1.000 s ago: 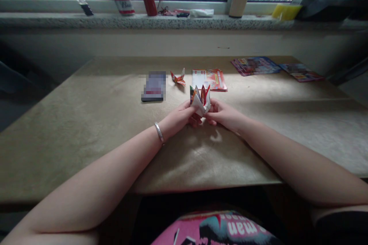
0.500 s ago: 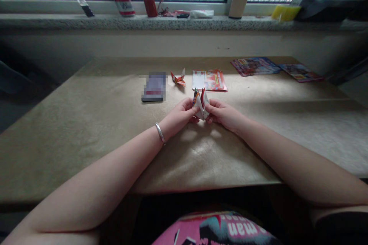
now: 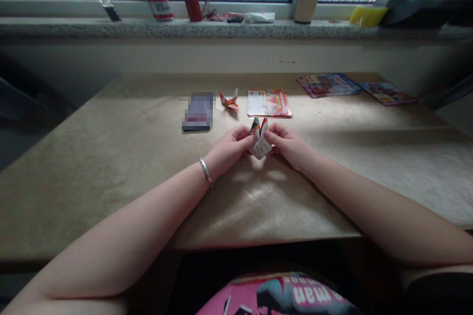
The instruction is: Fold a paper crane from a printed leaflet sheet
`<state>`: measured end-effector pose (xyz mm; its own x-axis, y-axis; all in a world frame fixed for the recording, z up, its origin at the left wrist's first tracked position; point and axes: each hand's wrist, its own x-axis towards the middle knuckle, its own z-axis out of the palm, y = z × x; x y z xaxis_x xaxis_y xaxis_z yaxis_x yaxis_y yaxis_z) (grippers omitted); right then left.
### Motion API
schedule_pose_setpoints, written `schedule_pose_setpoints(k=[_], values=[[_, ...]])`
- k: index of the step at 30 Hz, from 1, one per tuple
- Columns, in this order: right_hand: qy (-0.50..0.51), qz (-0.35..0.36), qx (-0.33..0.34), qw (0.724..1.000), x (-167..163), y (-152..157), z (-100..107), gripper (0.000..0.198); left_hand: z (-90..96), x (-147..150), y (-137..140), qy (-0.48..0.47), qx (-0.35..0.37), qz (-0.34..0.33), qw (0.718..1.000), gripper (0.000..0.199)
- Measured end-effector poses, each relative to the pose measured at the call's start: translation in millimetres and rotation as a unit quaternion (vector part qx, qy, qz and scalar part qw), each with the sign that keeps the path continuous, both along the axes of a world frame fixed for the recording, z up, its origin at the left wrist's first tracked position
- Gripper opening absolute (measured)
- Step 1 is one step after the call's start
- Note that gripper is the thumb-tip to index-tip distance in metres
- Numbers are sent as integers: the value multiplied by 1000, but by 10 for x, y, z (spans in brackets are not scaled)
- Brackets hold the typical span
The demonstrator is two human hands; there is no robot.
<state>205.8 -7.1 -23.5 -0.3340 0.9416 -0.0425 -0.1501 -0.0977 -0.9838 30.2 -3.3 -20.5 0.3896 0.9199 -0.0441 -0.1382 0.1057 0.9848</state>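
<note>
Between my two hands is a small piece of folded paper (image 3: 261,146), mostly white with coloured print, its two points standing up and apart. My left hand (image 3: 236,142) pinches its left side with thumb and fingers, and a silver bracelet sits on that wrist. On the opposite side my right hand (image 3: 283,140) grips the paper the same way. Just beyond lie a red and white folded paper crane (image 3: 229,102) and a stack of printed paper sheets (image 3: 269,103). Some fingertips are hidden behind the folded paper.
A blurred-out, phone-like flat object (image 3: 198,112) lies left of the crane on the table (image 3: 111,157). Colourful printed papers (image 3: 328,84) spread at the back right. A red can (image 3: 157,0), a red lighter-like object (image 3: 193,6) and a yellow item (image 3: 367,16) stand on the windowsill.
The folded paper has tilted and come slightly lower and nearer to me in my fingers, showing more of its printed white face. Both hands keep their hold, with small finger shifts.
</note>
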Motion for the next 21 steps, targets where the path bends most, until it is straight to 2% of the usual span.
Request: schedule_pose_setpoints(k=[8, 16, 21], values=[[-27, 13, 13, 999, -11, 7, -19, 44, -7, -3, -3, -61, -21, 30, 997, 38], [11, -33, 22, 999, -4, 8, -21, 38, -3, 0, 1, -57, 27, 30, 998, 41], [14, -34, 35, 999, -1, 4, -21, 38, 28, 20, -37, -60, 48, 33, 996, 38]])
